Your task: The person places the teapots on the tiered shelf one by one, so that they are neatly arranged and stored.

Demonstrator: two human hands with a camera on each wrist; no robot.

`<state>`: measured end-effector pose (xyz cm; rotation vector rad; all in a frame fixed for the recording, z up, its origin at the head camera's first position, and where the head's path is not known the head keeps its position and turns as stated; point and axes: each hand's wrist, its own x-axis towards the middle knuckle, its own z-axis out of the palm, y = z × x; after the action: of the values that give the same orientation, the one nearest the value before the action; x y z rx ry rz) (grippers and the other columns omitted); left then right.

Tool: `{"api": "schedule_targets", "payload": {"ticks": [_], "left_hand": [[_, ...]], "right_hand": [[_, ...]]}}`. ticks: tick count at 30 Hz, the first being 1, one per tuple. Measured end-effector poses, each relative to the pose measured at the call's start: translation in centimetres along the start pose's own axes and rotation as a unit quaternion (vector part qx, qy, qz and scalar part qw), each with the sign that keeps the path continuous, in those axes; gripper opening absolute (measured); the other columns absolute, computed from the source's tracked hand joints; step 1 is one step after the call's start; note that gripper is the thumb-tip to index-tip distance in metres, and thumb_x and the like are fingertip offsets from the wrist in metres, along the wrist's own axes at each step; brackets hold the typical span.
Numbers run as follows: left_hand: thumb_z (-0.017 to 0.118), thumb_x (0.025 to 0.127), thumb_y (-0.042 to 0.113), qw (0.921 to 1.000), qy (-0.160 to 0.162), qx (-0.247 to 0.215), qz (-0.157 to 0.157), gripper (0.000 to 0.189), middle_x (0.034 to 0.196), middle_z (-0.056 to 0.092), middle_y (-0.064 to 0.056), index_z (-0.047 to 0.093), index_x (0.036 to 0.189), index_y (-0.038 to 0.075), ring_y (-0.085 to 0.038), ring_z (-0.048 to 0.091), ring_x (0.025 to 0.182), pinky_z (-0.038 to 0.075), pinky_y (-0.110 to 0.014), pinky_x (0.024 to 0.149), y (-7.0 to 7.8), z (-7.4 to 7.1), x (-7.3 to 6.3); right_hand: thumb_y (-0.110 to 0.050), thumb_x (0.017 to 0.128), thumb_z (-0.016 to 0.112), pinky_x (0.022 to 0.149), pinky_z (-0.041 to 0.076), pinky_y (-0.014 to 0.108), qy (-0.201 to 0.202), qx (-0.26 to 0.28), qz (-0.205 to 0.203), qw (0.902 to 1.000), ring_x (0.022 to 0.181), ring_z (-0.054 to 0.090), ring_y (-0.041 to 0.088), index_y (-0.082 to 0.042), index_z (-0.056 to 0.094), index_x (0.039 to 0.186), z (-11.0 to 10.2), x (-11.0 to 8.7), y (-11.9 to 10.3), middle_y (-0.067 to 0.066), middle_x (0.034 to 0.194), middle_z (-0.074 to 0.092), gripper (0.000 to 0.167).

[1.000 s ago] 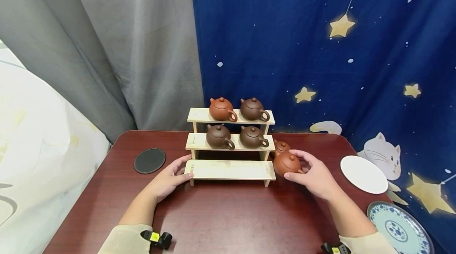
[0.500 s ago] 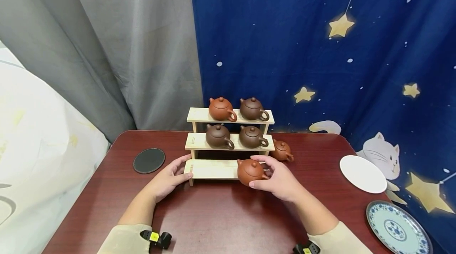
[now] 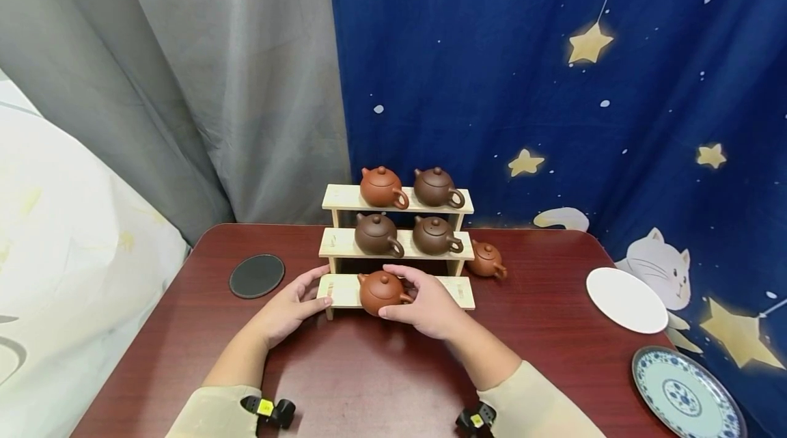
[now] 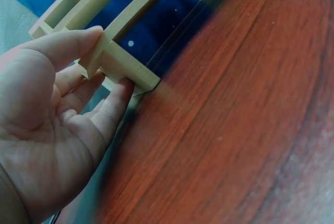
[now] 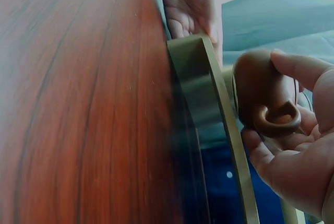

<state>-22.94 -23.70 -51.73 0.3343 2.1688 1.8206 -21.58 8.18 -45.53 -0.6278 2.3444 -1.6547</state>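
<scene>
My right hand (image 3: 427,305) grips a reddish-brown clay teapot (image 3: 381,291) by its sides, thumb in front and fingers behind. The pot is upright at the lowest step of a three-step wooden stand (image 3: 451,292), left of its middle. In the right wrist view, the teapot (image 5: 263,85) is close against the plank, its handle turned toward the wrist. My left hand (image 3: 295,308) holds the lowest step's left end; in the left wrist view, the thumb lies on the plank and the fingers are at the leg (image 4: 125,67).
Two dark teapots stand on the middle step, including this one (image 3: 377,235). The top step carries a reddish teapot (image 3: 382,188) and a dark teapot (image 3: 435,188). Another reddish teapot (image 3: 488,259) sits right of the stand. A black coaster (image 3: 257,276), white plate (image 3: 626,300) and patterned plate (image 3: 688,390) lie around.
My right hand has carried the reddish teapot leftward from beside the stand's right end to the lowest step. The left hand stays at the stand's left end.
</scene>
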Motion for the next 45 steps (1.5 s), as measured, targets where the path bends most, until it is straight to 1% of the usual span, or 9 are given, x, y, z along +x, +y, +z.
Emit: {"api": "schedule_targets", "payload": {"ticks": [4, 10, 16, 22, 24, 30, 35, 38, 45], "left_hand": [[0.072, 0.104, 0.02, 1.0, 0.0, 0.002, -0.002, 0.078, 0.165, 0.045, -0.023, 0.029, 0.168, 0.012, -0.033, 0.055, 0.144, 0.053, -0.019, 0.099, 0.1, 0.0, -0.1], [0.073, 0.104, 0.021, 1.0, 0.0, 0.007, -0.002, 0.078, 0.165, 0.045, -0.023, 0.029, 0.168, 0.013, -0.031, 0.055, 0.144, 0.053, -0.019, 0.099, 0.2, -0.1, -0.1], [0.073, 0.104, 0.021, 1.0, -0.001, 0.006, -0.001, 0.079, 0.164, 0.046, -0.023, 0.028, 0.169, 0.013, -0.031, 0.055, 0.144, 0.053, -0.019, 0.099, 0.3, -0.1, -0.1], [0.073, 0.104, 0.022, 1.0, -0.003, 0.001, -0.001, 0.079, 0.165, 0.045, -0.023, 0.028, 0.169, 0.013, -0.029, 0.055, 0.144, 0.053, -0.019, 0.099, 0.3, 0.0, 0.0], [0.073, 0.104, 0.022, 1.0, -0.003, 0.0, -0.002, 0.079, 0.166, 0.044, -0.023, 0.028, 0.169, 0.013, -0.03, 0.054, 0.145, 0.053, -0.019, 0.099, 0.3, 0.0, 0.0], [0.073, 0.104, 0.022, 1.0, -0.004, 0.002, -0.005, 0.08, 0.165, 0.045, -0.022, 0.028, 0.169, 0.013, -0.03, 0.056, 0.144, 0.053, -0.02, 0.099, 0.3, 0.0, 0.0], [0.073, 0.104, 0.023, 1.0, -0.006, 0.003, -0.005, 0.081, 0.165, 0.045, -0.022, 0.027, 0.169, 0.013, -0.029, 0.057, 0.143, 0.054, -0.02, 0.098, 0.3, 0.0, 0.0], [0.073, 0.103, 0.023, 1.0, -0.004, 0.004, -0.007, 0.08, 0.166, 0.044, -0.022, 0.028, 0.169, 0.013, -0.031, 0.055, 0.144, 0.054, -0.02, 0.098, 0.2, 0.0, 0.0], [0.073, 0.104, 0.023, 1.0, -0.003, 0.003, -0.005, 0.08, 0.165, 0.045, -0.022, 0.028, 0.169, 0.013, -0.029, 0.056, 0.143, 0.054, -0.021, 0.099, 0.1, -0.1, 0.0]], "right_hand": [[-0.019, 0.087, 0.091, 0.11, 0.055, 0.035, 0.004, -0.003, -0.009, 0.9999, 0.13, 0.069, 0.024, -0.015, 0.056, 0.155, 1.0, 0.9, 0.0, 0.008, 0.145, 0.068, 0.076], [-0.029, 0.087, 0.091, 0.112, 0.053, 0.046, 0.026, -0.048, -0.007, 0.9985, 0.131, 0.067, 0.023, -0.014, 0.056, 0.155, 1.5, 1.6, -0.1, 0.007, 0.148, 0.066, 0.078], [-0.037, 0.086, 0.091, 0.11, 0.052, 0.045, 0.045, -0.097, -0.001, 0.9942, 0.129, 0.065, 0.02, -0.018, 0.058, 0.154, 1.7, 2.1, -0.1, 0.003, 0.147, 0.065, 0.078], [-0.04, 0.089, 0.089, 0.113, 0.051, 0.046, 0.036, -0.131, -0.006, 0.9907, 0.134, 0.062, 0.022, -0.022, 0.055, 0.156, 1.4, 1.9, -0.1, 0.005, 0.152, 0.061, 0.077], [-0.038, 0.09, 0.088, 0.113, 0.052, 0.046, 0.03, -0.122, -0.007, 0.9921, 0.134, 0.063, 0.024, -0.022, 0.054, 0.157, 1.1, 1.6, 0.0, 0.006, 0.154, 0.059, 0.077], [-0.026, 0.093, 0.085, 0.109, 0.056, 0.049, 0.022, -0.031, 0.001, 0.9993, 0.128, 0.07, 0.035, -0.015, 0.058, 0.153, -0.4, -0.1, 0.1, 0.014, 0.149, 0.063, 0.066], [-0.023, 0.096, 0.082, 0.112, 0.053, 0.053, 0.039, -0.023, 0.001, 0.999, 0.129, 0.068, 0.041, -0.009, 0.06, 0.15, -2.6, -1.7, 0.1, 0.021, 0.148, 0.064, 0.06], [-0.019, 0.097, 0.081, 0.109, 0.056, 0.049, 0.05, -0.021, -0.001, 0.9985, 0.128, 0.069, 0.042, -0.007, 0.061, 0.148, -3.9, -2.6, 0.2, 0.023, 0.149, 0.063, 0.056], [-0.016, 0.099, 0.079, 0.095, 0.059, 0.023, 0.08, -0.01, -0.011, 0.9967, 0.122, 0.072, 0.039, -0.005, 0.062, 0.145, -6.6, -4.6, 1.0, 0.027, 0.144, 0.065, 0.051]]}}
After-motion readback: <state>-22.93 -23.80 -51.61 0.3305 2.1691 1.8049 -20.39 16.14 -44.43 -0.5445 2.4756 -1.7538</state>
